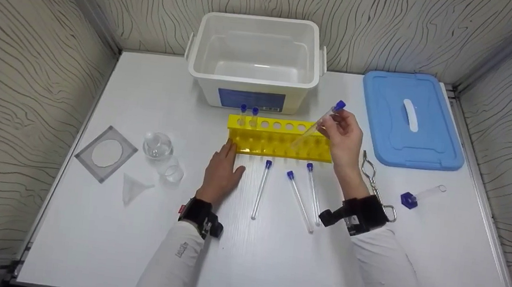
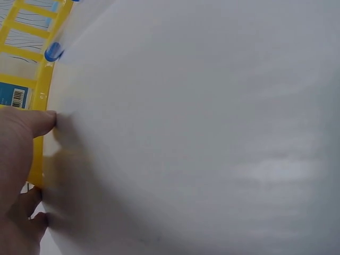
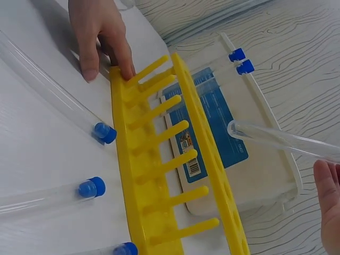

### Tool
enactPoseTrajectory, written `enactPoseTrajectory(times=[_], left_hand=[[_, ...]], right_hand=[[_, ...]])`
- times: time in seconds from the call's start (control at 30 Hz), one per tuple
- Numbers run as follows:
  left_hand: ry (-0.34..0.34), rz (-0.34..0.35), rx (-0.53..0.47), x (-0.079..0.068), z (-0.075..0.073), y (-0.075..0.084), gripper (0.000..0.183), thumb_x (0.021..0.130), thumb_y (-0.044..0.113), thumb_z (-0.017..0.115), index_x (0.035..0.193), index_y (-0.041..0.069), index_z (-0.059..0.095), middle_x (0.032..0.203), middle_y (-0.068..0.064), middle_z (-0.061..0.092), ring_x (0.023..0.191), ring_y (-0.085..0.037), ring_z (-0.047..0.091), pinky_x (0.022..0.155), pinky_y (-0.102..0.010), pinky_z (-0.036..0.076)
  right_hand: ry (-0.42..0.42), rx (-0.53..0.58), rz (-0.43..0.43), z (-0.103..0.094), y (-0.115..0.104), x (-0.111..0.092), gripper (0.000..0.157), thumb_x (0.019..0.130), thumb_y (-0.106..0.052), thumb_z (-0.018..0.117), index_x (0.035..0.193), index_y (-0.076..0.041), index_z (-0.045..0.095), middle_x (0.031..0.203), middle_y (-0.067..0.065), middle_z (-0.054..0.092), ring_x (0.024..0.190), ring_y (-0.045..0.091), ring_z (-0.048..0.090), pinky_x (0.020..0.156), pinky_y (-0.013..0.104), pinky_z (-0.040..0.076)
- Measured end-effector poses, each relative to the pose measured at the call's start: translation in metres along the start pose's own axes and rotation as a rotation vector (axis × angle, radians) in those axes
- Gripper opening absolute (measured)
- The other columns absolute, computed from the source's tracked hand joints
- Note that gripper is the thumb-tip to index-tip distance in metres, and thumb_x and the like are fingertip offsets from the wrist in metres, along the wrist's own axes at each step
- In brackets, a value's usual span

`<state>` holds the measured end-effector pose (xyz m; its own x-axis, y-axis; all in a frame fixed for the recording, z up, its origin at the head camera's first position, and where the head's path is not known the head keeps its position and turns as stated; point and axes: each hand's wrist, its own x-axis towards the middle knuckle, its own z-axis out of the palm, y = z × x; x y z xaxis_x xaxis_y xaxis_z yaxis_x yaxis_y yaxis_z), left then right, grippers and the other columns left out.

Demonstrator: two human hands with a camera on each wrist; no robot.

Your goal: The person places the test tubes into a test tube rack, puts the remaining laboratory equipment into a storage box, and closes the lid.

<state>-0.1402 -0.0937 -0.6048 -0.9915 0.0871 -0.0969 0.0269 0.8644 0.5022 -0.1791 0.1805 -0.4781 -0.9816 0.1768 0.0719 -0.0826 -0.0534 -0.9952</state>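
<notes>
A yellow test tube rack [image 1: 279,152] stands mid-table, with two blue-capped tubes [image 1: 243,109] upright in its leftmost holes. My right hand [image 1: 345,136] pinches a clear test tube [image 1: 307,132] near its blue cap, tilted above the rack's right half. In the right wrist view the tube's rounded end [image 3: 236,129] is near the rack's top bar, apart from the holes. My left hand [image 1: 222,171] rests on the table, its fingertips at the rack's left end. Three more capped tubes [image 1: 261,189] lie on the table in front of the rack.
Behind the rack stands a white bin [image 1: 253,74]; its blue lid [image 1: 413,136] lies at right. Metal tongs [image 1: 369,169] and a tube with a purple hexagonal base [image 1: 409,200] lie right. At left are a flask [image 1: 157,145], a small beaker [image 1: 172,172], a funnel [image 1: 133,188] and gauze [image 1: 88,150].
</notes>
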Motion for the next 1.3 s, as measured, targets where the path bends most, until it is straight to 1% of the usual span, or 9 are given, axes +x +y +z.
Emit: enactPoseTrajectory(times=[0.07,0.17,0.3,0.43,0.67,0.83,0.93,1.17,1.3], left_hand=[[0.003,-0.001,-0.008,0.0,-0.001,0.0,0.073,0.097,0.035,0.058,0.157,0.007,0.027,0.166,-0.012,0.022,0.149,-0.033,0.032,0.125,-0.047,0.026],[0.001,0.0,-0.015,0.0,-0.002,-0.001,0.073,0.097,0.035,0.058,0.157,0.007,0.026,0.166,-0.012,0.022,0.15,-0.033,0.032,0.125,-0.047,0.025],[-0.003,-0.007,-0.015,0.001,-0.002,-0.002,0.074,0.098,0.035,0.058,0.157,0.007,0.025,0.167,-0.011,0.021,0.15,-0.033,0.032,0.125,-0.047,0.026],[-0.009,-0.014,-0.01,0.002,-0.002,-0.001,0.074,0.098,0.035,0.058,0.158,0.008,0.025,0.167,-0.01,0.021,0.15,-0.033,0.031,0.125,-0.047,0.026],[-0.011,-0.019,0.003,0.001,0.001,-0.001,0.074,0.098,0.036,0.057,0.158,0.009,0.023,0.167,-0.008,0.019,0.151,-0.03,0.029,0.125,-0.046,0.025],[0.01,0.014,0.013,0.001,0.002,-0.003,0.073,0.097,0.035,0.057,0.157,0.008,0.026,0.166,-0.011,0.022,0.15,-0.031,0.031,0.125,-0.047,0.025],[0.023,0.034,0.01,0.001,0.002,-0.004,0.072,0.097,0.034,0.058,0.156,0.006,0.028,0.166,-0.013,0.023,0.149,-0.033,0.033,0.124,-0.048,0.026],[0.025,0.05,-0.006,-0.001,0.0,-0.003,0.072,0.097,0.034,0.058,0.156,0.005,0.027,0.165,-0.013,0.023,0.149,-0.033,0.033,0.124,-0.048,0.027],[0.027,0.044,-0.001,-0.001,0.0,-0.003,0.072,0.097,0.035,0.058,0.156,0.006,0.028,0.166,-0.012,0.023,0.147,-0.035,0.035,0.122,-0.049,0.03]], right_hand=[[-0.025,0.004,-0.032,0.008,0.0,0.002,0.042,0.096,-0.024,0.066,0.124,0.002,0.052,0.102,0.005,0.062,0.094,0.019,0.066,0.089,0.025,0.059],[-0.048,-0.028,-0.073,0.019,0.0,0.003,0.037,0.096,-0.022,0.065,0.123,0.001,0.053,0.103,0.004,0.062,0.094,0.018,0.066,0.089,0.024,0.059],[-0.066,-0.076,-0.11,0.03,0.0,0.003,0.029,0.096,-0.017,0.064,0.121,-0.004,0.055,0.105,0.002,0.061,0.095,0.016,0.064,0.09,0.02,0.057],[-0.088,-0.107,-0.13,0.039,0.001,0.005,0.03,0.096,-0.016,0.064,0.122,-0.003,0.055,0.106,0.002,0.06,0.097,0.017,0.063,0.09,0.018,0.056],[-0.138,-0.173,-0.124,0.051,-0.001,0.009,0.032,0.097,-0.021,0.064,0.122,-0.004,0.054,0.11,0.004,0.059,0.107,0.016,0.061,0.098,0.022,0.053],[-0.18,-0.162,-0.124,0.061,0.001,0.01,0.032,0.096,-0.021,0.064,0.121,-0.002,0.054,0.113,0.011,0.06,0.108,0.018,0.062,0.099,0.026,0.054],[-0.202,-0.179,-0.113,0.066,0.004,0.011,0.033,0.097,-0.021,0.064,0.121,-0.001,0.055,0.113,0.012,0.06,0.11,0.02,0.062,0.1,0.027,0.054],[-0.235,-0.299,-0.054,0.073,0.013,0.015,0.033,0.097,-0.022,0.064,0.123,-0.004,0.057,0.117,0.011,0.063,0.113,0.021,0.063,0.102,0.033,0.054],[-0.24,-0.322,-0.052,0.08,0.017,0.016,0.031,0.097,-0.019,0.064,0.123,-0.004,0.059,0.118,0.013,0.065,0.112,0.022,0.065,0.101,0.034,0.055]])
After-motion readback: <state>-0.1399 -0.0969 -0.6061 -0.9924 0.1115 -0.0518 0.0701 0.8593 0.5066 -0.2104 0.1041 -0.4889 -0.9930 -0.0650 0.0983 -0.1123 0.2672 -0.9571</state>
